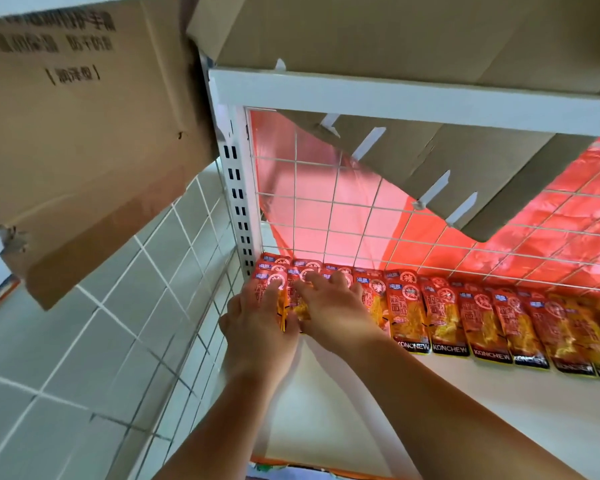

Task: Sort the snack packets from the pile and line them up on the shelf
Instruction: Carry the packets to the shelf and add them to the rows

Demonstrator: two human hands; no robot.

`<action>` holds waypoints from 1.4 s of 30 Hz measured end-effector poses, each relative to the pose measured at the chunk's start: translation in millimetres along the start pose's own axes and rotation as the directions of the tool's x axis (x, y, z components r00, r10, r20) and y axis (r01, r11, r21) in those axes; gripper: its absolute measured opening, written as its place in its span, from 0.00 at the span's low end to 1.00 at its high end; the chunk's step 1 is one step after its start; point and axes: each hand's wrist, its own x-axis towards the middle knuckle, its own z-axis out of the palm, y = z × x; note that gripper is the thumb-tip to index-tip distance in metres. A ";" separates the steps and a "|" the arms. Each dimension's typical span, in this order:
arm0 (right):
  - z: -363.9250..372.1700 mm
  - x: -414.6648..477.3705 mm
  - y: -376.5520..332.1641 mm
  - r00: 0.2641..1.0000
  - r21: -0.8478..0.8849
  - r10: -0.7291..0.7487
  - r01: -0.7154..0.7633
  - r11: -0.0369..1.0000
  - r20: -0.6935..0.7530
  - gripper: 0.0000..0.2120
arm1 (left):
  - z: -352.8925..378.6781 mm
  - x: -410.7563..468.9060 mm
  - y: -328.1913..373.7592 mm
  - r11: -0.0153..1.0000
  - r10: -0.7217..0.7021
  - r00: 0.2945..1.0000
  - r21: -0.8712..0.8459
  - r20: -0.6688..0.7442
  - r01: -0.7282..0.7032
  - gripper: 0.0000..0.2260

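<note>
Contact is the state of things: the left hand (258,317) and right hand (329,306) lie side by side, nearly touching, fingers straight and spread flat, pressing rather than gripping the end of a row of red-and-orange foil snack packets (409,313). The row runs off to the right of the right hand along the flat white shelf board (465,410). Each packet's long axis points away from the wrists toward the white wire-mesh back panel (361,209) just beyond the fingertips. A white slotted upright post (238,202) stands just beyond and left of the left hand, so the row seems to end there and that hand is nearer its end. The packets under the palms are hidden — I cannot tell how they overlap. One edge shows between the hands, and the pile is out of view.
</note>
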 end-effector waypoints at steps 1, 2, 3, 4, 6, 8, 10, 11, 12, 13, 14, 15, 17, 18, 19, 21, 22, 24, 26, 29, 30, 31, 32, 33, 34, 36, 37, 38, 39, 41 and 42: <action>0.1 1.2 -0.2 1.000 -0.004 0.001 -0.001 1.000 0.005 0.30 | 0.5 -0.2 -0.3 1.000 -0.005 1.000 0.003 -0.007 0.006 0.27; -0.1 1.8 -0.7 1.000 -0.009 0.003 -0.003 1.000 0.008 0.30 | 1.0 -0.2 -0.8 1.000 -0.011 1.000 0.007 -0.008 0.011 0.26; -0.1 2.3 -1.2 1.000 -0.009 0.006 -0.006 1.000 0.011 0.31 | 1.5 -0.3 -1.6 1.000 -0.013 1.000 0.011 -0.005 0.013 0.26; -0.1 2.8 -1.5 1.000 -0.006 0.008 -0.008 1.000 0.012 0.31 | 2.3 0.0 -2.3 1.000 -0.011 1.000 0.013 -0.005 0.011 0.26; 0.2 3.9 -1.8 1.000 0.001 0.018 -0.018 1.000 0.014 0.32 | 3.9 -0.1 -3.2 1.000 -0.002 1.000 0.009 -0.011 0.002 0.25; 1.2 5.4 -2.0 1.000 0.002 0.021 -0.021 1.000 0.009 0.33 | 4.2 -0.7 -2.7 1.000 0.007 1.000 0.007 -0.016 -0.007 0.24; 1.3 6.4 -2.1 1.000 0.004 0.022 -0.022 1.000 0.006 0.33 | 4.0 -0.7 -2.6 1.000 0.010 1.000 0.007 -0.021 -0.010 0.25; 1.2 6.7 -2.1 1.000 0.009 0.021 -0.021 1.000 0.006 0.33 | 4.0 -0.6 -2.8 1.000 0.010 1.000 0.007 -0.021 -0.009 0.25; 1.3 6.6 -1.8 1.000 0.013 0.019 -0.019 1.000 0.004 0.33 | 4.3 -0.6 -3.0 1.000 0.009 1.000 0.008 -0.019 -0.009 0.25; 1.6 6.2 -1.5 1.000 0.017 0.015 -0.015 1.000 0.002 0.33 | 4.3 -0.6 -3.1 1.000 0.008 1.000 0.012 -0.018 -0.008 0.24; 1.6 5.7 -1.0 1.000 0.020 0.011 -0.011 1.000 -0.002 0.33 | 4.6 -0.4 -3.0 1.000 0.007 1.000 0.018 -0.016 -0.007 0.24; 1.8 5.3 -0.4 1.000 0.023 0.008 -0.008 1.000 -0.006 0.33 | 5.0 -0.3 -3.2 1.000 0.005 1.000 0.025 -0.015 -0.005 0.23; 2.2 5.1 0.5 1.000 0.024 0.006 -0.006 1.000 -0.007 0.33 | 6.0 -0.3 -3.1 0.999 0.002 1.000 0.034 -0.019 -0.002 0.21; 2.1 5.1 0.7 1.000 0.023 0.005 -0.005 1.000 -0.006 0.33 | 6.5 -0.3 -3.1 0.999 0.003 1.000 0.035 -0.021 -0.002 0.21; 1.8 5.2 0.6 1.000 0.021 0.005 -0.005 1.000 -0.006 0.33 | 6.9 -0.3 -3.3 0.999 0.004 1.000 0.035 -0.023 -0.003 0.20; 1.4 5.7 0.2 1.000 0.019 0.007 -0.007 1.000 -0.008 0.33 | 7.7 -0.4 -3.9 0.999 0.005 1.000 0.037 -0.024 -0.004 0.21; 1.6 5.7 0.0 1.000 0.018 0.008 -0.008 1.000 -0.011 0.33 | 8.0 -0.4 -4.2 0.999 0.006 1.000 0.039 -0.024 -0.005 0.22; 2.2 5.1 0.0 1.000 0.021 0.004 -0.004 1.000 -0.026 0.33 | 7.9 0.3 -4.3 0.999 0.003 1.000 0.038 -0.022 -0.002 0.23; 2.3 3.9 1.0 0.999 0.033 0.002 0.000 0.999 -0.045 0.32 | 7.0 0.6 -4.0 0.999 -0.003 1.000 0.039 -0.017 0.004 0.23; 2.2 -0.3 5.3 0.996 0.077 0.014 -0.007 0.997 -0.090 0.30 | 5.6 0.9 -3.1 0.999 -0.009 1.000 0.041 -0.011 0.009 0.22; 2.5 -2.4 7.2 0.994 0.095 0.019 -0.008 0.995 -0.110 0.30 | 5.4 0.7 -2.8 0.999 -0.008 1.000 0.038 -0.013 0.009 0.22; 3.4 -4.7 9.2 0.991 0.110 0.024 -0.009 0.994 -0.134 0.29 | 5.2 0.1 -2.5 0.999 -0.004 1.000 0.035 -0.019 0.005 0.22; 4.4 -7.3 11.3 0.987 0.125 0.029 -0.010 0.992 -0.156 0.29 | 5.0 -0.5 -2.4 1.000 0.004 1.000 0.029 -0.028 -0.003 0.22; 4.8 -10.1 13.3 0.984 0.141 0.037 -0.012 0.990 -0.172 0.29 | 4.4 -0.8 -2.2 1.000 0.015 0.999 0.021 -0.039 -0.014 0.22; 4.8 -13.1 15.1 0.982 0.158 0.045 -0.016 0.987 -0.183 0.28 | 3.7 -1.2 -2.2 1.000 0.027 0.999 0.016 -0.047 -0.027 0.23; 2.5 -19.4 18.2 0.979 0.189 0.062 -0.025 0.982 -0.196 0.28 | 1.6 -1.8 -1.6 0.999 0.044 0.998 0.018 -0.043 -0.044 0.24; 0.3 -22.9 19.9 0.978 0.200 0.070 -0.030 0.979 -0.198 0.28 | 0.8 -1.5 -1.1 0.999 0.047 0.998 0.024 -0.036 -0.046 0.24; -2.2 -26.0 21.7 0.977 0.205 0.076 -0.034 0.978 -0.199 0.28 | 0.0 -1.2 -0.8 0.999 0.045 0.999 0.028 -0.029 -0.045 0.25; -4.6 -29.8 23.9 0.976 0.208 0.084 -0.042 0.977 -0.199 0.29 | -0.6 -1.3 -0.7 0.999 0.044 0.999 0.030 -0.025 -0.043 0.25; -9.2 -39.0 28.8 0.972 0.216 0.110 -0.064 0.974 -0.207 0.30 | -2.4 -3.3 -0.5 0.998 0.051 0.998 0.033 -0.027 -0.050 0.26; -10.9 -44.5 31.7 0.967 0.224 0.123 -0.072 0.972 -0.221 0.30 | -3.9 -4.4 0.4 0.998 0.056 0.998 0.034 -0.032 -0.055 0.26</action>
